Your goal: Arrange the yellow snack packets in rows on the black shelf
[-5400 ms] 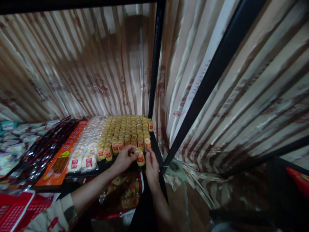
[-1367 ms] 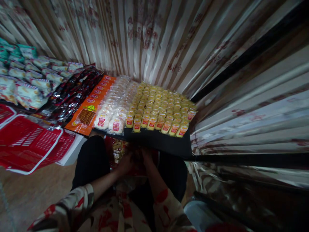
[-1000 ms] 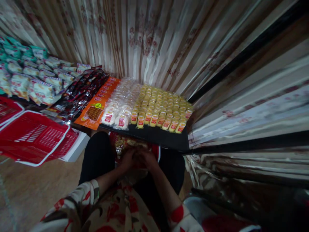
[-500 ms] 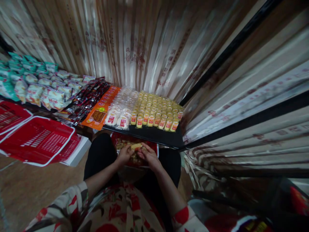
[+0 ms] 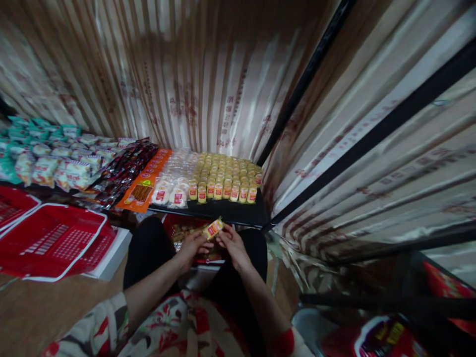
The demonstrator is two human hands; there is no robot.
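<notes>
A small yellow wrapped snack packet point(image 5: 213, 229) with a red-and-white label is held up between both my hands, tilted with its right end higher. The fingers of my left hand point(image 5: 194, 244) pinch its lower left end. Those of my right hand point(image 5: 232, 244) close on its right end. Just under the hands, between my knees, is a red basket point(image 5: 168, 225) with more yellow packets point(image 5: 183, 232) in it, partly covered by the hands. Upright rows of matching yellow packets point(image 5: 223, 178) stand on the black shelf point(image 5: 241, 212) in front of me.
Left of the yellow rows lie white round snack packs point(image 5: 169, 191), an orange bag point(image 5: 143, 186), dark shiny packets point(image 5: 122, 168), white packs point(image 5: 74, 166) and green packs point(image 5: 28, 134). Red baskets point(image 5: 63, 243) rest at the left. A black pole point(image 5: 305, 84) and curtains border the right.
The packet has been raised and turned so its label shows, clear of the basket's contents. My view has swung slightly, so the shelf appears lower and further left.
</notes>
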